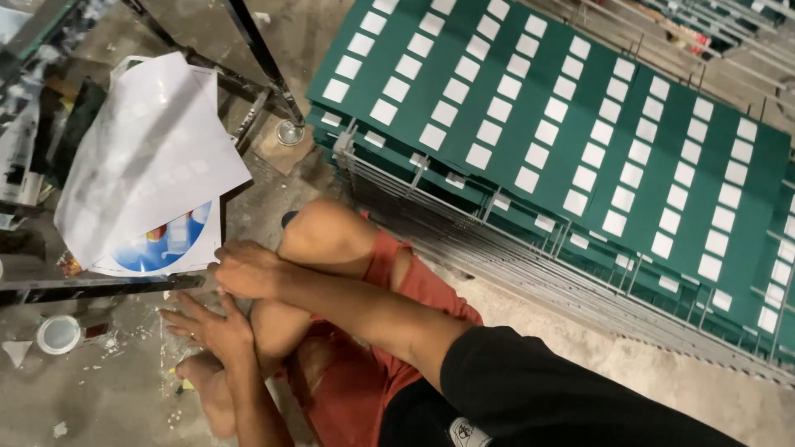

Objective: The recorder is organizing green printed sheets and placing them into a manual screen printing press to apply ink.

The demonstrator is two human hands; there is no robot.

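Lower left of frame: a roll of tape (59, 334) lies on the concrete floor (108, 397). Above it, white printed sheets (141, 157) with a blue round graphic rest on a dark frame edge. Left hand (207, 327) lies released, fingers spread flat on the floor. Right hand (248, 269), just above it, touches the sheets' lower corner; whether it grips them cannot be told. Right of frame: stacked green panels (571, 124) on wire racks.

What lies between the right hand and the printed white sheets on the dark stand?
Nothing visible. The right hand is already at the lower corner of the printed white sheets, apparently touching their edge. The left hand lies flat on the floor below.
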